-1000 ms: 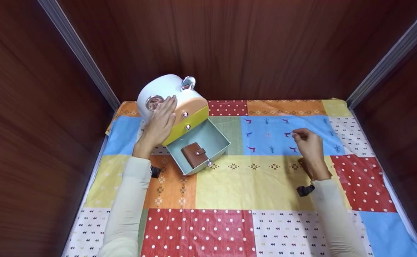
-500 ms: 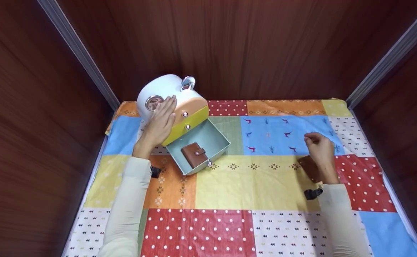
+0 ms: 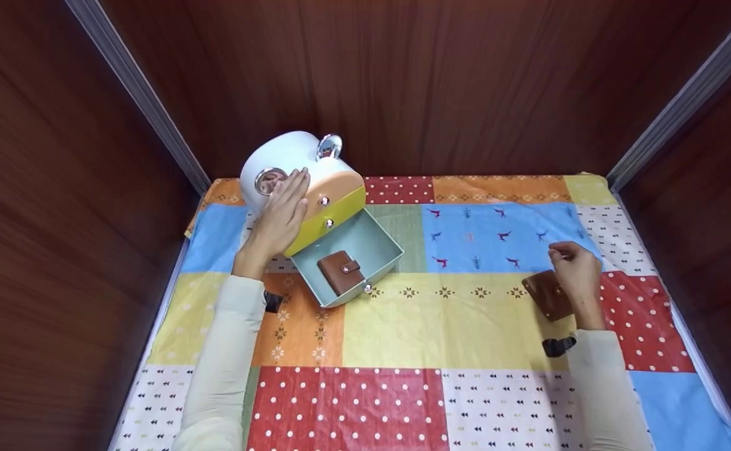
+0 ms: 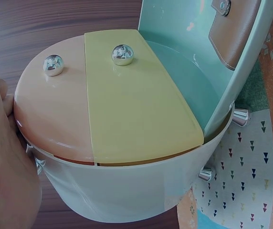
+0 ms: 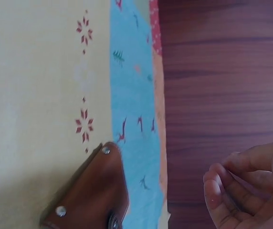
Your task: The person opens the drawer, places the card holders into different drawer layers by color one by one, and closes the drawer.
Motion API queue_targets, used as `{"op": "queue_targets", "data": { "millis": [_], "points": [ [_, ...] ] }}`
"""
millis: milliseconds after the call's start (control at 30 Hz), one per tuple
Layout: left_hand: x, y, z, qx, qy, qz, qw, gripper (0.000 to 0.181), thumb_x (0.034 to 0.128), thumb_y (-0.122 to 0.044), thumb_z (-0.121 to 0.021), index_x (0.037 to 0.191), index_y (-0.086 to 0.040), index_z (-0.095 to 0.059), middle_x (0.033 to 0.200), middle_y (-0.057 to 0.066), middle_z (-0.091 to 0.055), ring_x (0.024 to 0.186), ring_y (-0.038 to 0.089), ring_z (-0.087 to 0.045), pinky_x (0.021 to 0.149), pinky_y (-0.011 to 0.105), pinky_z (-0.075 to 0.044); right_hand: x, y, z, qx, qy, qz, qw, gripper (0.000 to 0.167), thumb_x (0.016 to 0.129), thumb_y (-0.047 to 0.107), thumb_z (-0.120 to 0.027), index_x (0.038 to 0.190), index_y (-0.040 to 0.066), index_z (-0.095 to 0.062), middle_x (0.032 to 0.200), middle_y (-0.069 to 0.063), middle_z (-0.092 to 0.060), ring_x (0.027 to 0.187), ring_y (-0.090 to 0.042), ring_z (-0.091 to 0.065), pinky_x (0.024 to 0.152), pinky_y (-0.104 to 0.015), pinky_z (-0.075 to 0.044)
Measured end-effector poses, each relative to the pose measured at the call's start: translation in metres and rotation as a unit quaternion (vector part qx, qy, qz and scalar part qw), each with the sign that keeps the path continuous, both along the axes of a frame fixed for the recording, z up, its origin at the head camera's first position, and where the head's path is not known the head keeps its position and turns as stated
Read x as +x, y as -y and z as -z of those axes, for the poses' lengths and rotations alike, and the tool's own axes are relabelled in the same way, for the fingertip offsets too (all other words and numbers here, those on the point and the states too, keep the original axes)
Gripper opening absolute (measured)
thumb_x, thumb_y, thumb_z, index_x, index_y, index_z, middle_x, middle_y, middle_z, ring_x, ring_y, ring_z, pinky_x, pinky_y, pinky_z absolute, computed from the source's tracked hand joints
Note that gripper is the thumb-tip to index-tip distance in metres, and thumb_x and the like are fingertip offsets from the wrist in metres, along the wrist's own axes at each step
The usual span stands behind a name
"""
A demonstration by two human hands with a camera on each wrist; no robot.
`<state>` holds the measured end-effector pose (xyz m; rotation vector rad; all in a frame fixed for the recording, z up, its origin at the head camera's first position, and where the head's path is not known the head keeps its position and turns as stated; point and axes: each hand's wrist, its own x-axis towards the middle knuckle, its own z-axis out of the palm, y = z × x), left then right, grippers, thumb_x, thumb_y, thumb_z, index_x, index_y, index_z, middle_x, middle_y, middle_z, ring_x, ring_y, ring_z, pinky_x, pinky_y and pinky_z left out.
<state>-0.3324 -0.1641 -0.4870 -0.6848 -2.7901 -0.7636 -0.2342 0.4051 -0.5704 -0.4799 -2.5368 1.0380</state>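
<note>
My left hand [image 3: 275, 219] rests with straight fingers on the white rounded drawer box [image 3: 287, 150]. The box's pale green bottom drawer [image 3: 371, 241] is pulled out, and a brown leather wallet [image 3: 339, 273] with a snap strap lies in it. Above it, the peach drawer front [image 4: 55, 109] and the yellow drawer front [image 4: 131, 105] are closed. My right hand [image 3: 578, 279] hovers on the right, fingers loosely curled and holding nothing. Partly hidden below it, a second brown leather piece [image 5: 96, 191] with metal studs lies on the cloth, apart from the fingers.
A patchwork-patterned cloth [image 3: 396, 326] covers the table. Dark wood-grain panels [image 3: 403, 88] enclose the back and both sides, with metal strips [image 3: 146, 100] at the corners. Silver knobs [image 4: 122, 55] stick out from the drawer fronts, and a shiny ring [image 3: 329, 147] stands up from the box.
My right hand has moved right and slightly toward me, uncovering more of the brown leather piece below it. The left hand, the box and the wallet in the drawer have stayed put.
</note>
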Motion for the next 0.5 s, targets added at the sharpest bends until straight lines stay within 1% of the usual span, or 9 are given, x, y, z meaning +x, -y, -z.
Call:
{"op": "queue_targets", "data": {
  "millis": [167,200,233,300,367,433,500],
  "points": [
    [0.000,-0.001,0.000,0.001,0.004,-0.004,1.0000,0.056,0.1174,-0.029,-0.031,0.171,-0.014,-0.022,0.179,0.002,-0.020,0.168,0.025,-0.013,0.139,0.044,-0.003,0.004,-0.011,0.007,-0.011,0.016,0.006,0.9998,0.025,0.103,0.012,-0.063,0.117,-0.002,-0.079,0.116,-0.026,-0.078,0.072,0.022,-0.044,0.066,-0.009,-0.041],
    [0.000,-0.001,0.000,0.000,0.004,-0.004,1.0000,0.056,0.1174,-0.029,-0.031,0.171,-0.014,-0.022,0.179,0.002,-0.020,0.168,0.024,-0.012,0.139,0.044,-0.003,0.005,-0.013,0.008,-0.011,0.022,0.007,0.9997,0.026,0.104,0.013,-0.063,0.118,-0.002,-0.079,0.116,-0.026,-0.078,0.072,0.021,-0.044,0.065,-0.010,-0.041],
    [0.000,-0.001,0.000,0.000,0.004,-0.003,1.0000,0.056,0.1174,-0.029,-0.031,0.171,-0.014,-0.022,0.179,0.002,-0.020,0.168,0.024,-0.012,0.139,0.044,-0.003,0.006,-0.015,0.010,-0.012,0.028,0.009,0.9995,0.026,0.104,0.013,-0.063,0.118,-0.002,-0.078,0.118,-0.026,-0.078,0.075,0.018,-0.048,0.066,-0.010,-0.041],
    [0.000,-0.001,0.000,0.001,0.003,-0.002,1.0000,0.056,0.1174,-0.029,-0.031,0.171,-0.013,-0.022,0.179,0.003,-0.021,0.168,0.025,-0.013,0.139,0.045,-0.004,0.008,-0.018,0.012,-0.014,0.038,0.010,0.9991,0.028,0.105,0.015,-0.062,0.120,-0.002,-0.078,0.120,-0.027,-0.077,0.083,0.004,-0.061,0.069,-0.013,-0.042],
    [0.000,0.000,0.000,0.000,0.002,-0.001,1.0000,0.056,0.1175,-0.030,-0.030,0.171,-0.013,-0.022,0.179,0.003,-0.021,0.168,0.025,-0.013,0.139,0.045,-0.004,0.010,-0.021,0.014,-0.018,0.054,0.008,0.9984,0.030,0.106,0.017,-0.061,0.122,-0.003,-0.076,0.122,-0.028,-0.075,0.095,-0.015,-0.068,0.072,-0.017,-0.043],
    [0.000,0.000,0.000,0.002,0.001,-0.001,1.0000,0.056,0.1175,-0.030,-0.031,0.171,-0.013,-0.022,0.179,0.003,-0.021,0.168,0.026,-0.013,0.139,0.045,-0.004,0.010,-0.024,0.016,-0.022,0.067,0.001,0.9975,0.032,0.106,0.018,-0.061,0.124,-0.005,-0.074,0.125,-0.031,-0.073,0.109,-0.033,-0.067,0.077,-0.023,-0.045],
    [0.000,0.000,0.000,0.002,0.002,-0.001,1.0000,0.056,0.1175,-0.030,-0.031,0.171,-0.013,-0.022,0.179,0.003,-0.021,0.168,0.026,-0.013,0.139,0.045,-0.003,0.011,-0.027,0.019,-0.021,0.079,-0.007,0.9967,0.034,0.107,0.019,-0.061,0.125,-0.008,-0.072,0.126,-0.033,-0.072,0.113,-0.040,-0.065,0.082,-0.031,-0.047]
  ]
}}
